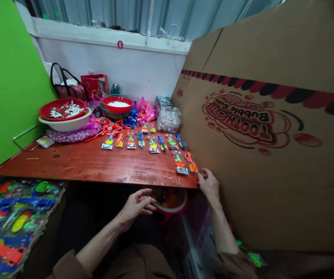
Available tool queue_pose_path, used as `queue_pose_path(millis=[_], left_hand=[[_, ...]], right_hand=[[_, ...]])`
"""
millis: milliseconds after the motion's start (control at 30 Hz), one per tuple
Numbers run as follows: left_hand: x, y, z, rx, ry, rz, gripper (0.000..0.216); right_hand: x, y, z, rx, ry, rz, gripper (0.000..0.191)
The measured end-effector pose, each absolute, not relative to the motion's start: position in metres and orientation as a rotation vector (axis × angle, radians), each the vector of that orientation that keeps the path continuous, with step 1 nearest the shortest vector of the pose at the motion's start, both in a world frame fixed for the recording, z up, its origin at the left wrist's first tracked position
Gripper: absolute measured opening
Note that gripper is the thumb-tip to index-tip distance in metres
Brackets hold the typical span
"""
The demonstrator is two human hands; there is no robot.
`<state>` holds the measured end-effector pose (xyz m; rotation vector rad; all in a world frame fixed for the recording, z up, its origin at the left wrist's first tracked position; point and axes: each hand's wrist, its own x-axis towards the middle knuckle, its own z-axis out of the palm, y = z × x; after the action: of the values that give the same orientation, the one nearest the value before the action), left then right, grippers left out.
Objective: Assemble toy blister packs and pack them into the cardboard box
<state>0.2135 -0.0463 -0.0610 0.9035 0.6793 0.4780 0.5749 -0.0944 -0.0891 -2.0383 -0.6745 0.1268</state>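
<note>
My left hand (137, 205) hovers in front of the table's near edge, its fingers loosely bent and apart, with nothing in it. Below the edge, a red-rimmed bowl (172, 209) of small colourful pieces sits close to those fingers. At the table's right front corner is my right hand (210, 186), thumb and forefinger slightly apart beside an orange toy watch (191, 162); whether they touch it is unclear. Left of that watch lies a small set with a green toy and printed packet (182, 170). Behind, a row includes a blue toy watch (141, 139) and similar sets.
A tall cardboard box (242, 186) walls the right side, a green panel (7, 77) the left. A red bowl (76, 112) of white pieces and another red bowl (106, 101) stand behind. An open carton (43, 228) of bagged toys sits lower left.
</note>
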Motion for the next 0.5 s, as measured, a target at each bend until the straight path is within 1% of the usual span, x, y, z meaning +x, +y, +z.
queue_pose_path(millis=[67,133,333,433,500], left_hand=[[0.218,-0.050,-0.065,0.826,0.669,0.477,0.062],[0.221,-0.055,-0.069,0.767,0.662,0.468,0.061],[0.231,-0.067,-0.080,0.546,0.613,0.437,0.065],[0.238,-0.065,-0.083,0.416,0.576,0.447,0.065],[0.240,-0.062,-0.083,0.360,0.542,0.474,0.061]], right_hand=[[0.574,-0.090,-0.089,-1.901,-0.588,0.283,0.042],[0.570,-0.091,-0.088,-1.829,-0.558,0.372,0.041],[0.520,-0.122,-0.083,-1.436,-0.481,0.693,0.051],[0.476,-0.141,-0.084,-1.349,-0.461,0.795,0.052],[0.445,-0.151,-0.085,-1.329,-0.468,0.862,0.050]])
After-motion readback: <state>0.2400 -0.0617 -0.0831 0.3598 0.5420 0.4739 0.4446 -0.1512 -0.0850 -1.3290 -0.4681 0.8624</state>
